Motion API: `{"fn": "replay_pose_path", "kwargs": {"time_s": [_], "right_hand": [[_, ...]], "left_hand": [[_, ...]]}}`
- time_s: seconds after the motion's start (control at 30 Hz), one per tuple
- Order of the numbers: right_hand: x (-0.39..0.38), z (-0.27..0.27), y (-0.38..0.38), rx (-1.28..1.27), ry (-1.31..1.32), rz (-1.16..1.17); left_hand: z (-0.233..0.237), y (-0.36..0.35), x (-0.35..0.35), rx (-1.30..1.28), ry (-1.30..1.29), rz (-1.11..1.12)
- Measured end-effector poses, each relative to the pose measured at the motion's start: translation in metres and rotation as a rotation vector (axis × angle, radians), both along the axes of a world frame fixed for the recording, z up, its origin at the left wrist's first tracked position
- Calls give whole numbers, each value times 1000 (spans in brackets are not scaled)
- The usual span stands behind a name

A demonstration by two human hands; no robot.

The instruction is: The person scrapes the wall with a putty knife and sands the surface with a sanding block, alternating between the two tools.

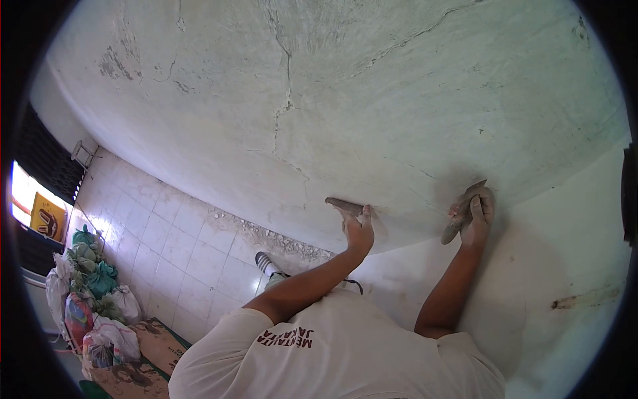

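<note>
A pale plastered wall point(372, 139) with cracks fills most of the upper view. My left hand point(359, 231) is closed on a flat, dusty brown plate point(345, 205), its thumb against the near end, close to the wall. Farther right, my right hand point(480, 216) grips a putty knife point(451, 232). Its rounded handle points down to the left, while the dark blade tip point(480, 183) shows above the fingers near the wall. Most of the blade is hidden by my hand.
Plaster crumbs point(272, 239) line the wall's foot on the tiled floor point(179, 229). Filled bags point(100, 279) and flattened cardboard point(156, 346) lie at the lower left. A yellow box point(48, 216) stands behind them. My striped sandal point(263, 260) is near the crumbs.
</note>
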State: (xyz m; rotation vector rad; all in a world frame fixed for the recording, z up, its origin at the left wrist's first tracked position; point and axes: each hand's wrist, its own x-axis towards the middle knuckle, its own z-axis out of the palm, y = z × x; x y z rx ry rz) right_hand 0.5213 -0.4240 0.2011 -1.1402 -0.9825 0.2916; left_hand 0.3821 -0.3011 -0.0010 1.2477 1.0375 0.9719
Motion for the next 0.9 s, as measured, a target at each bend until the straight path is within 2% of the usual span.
{"fn": "replay_pose_path", "kwargs": {"time_s": [0.07, 0.13, 0.2, 0.4, 0.47, 0.6, 0.7, 0.8, 0.9], "right_hand": [[1, -1, 0, 1, -3, -2], [1, -2, -1, -1, 23, -7], [2, -3, -1, -4, 30, -10], [2, -4, -3, 0, 58, -5], [4, -5, -3, 5, 22, 18], [0, -1, 0, 0, 6, -9], [0, 0, 1, 11, 8, 13], [0, 0, -1, 3, 18, -1], [0, 0, 0, 4, 28, 4]], "left_hand": [[-10, 1, 7, -15, 167, 20], [-9, 2, 8, -45, 182, 24], [-9, 5, 5, -90, 48, 10], [-22, 26, 7, -365, -289, 173], [-19, 43, 0, -519, -288, 129], [52, 58, -16, -715, -271, 149], [42, 67, -20, -860, -340, 141], [-5, 94, -22, -930, -406, 138], [-23, 86, -25, -823, -417, 135]]}}
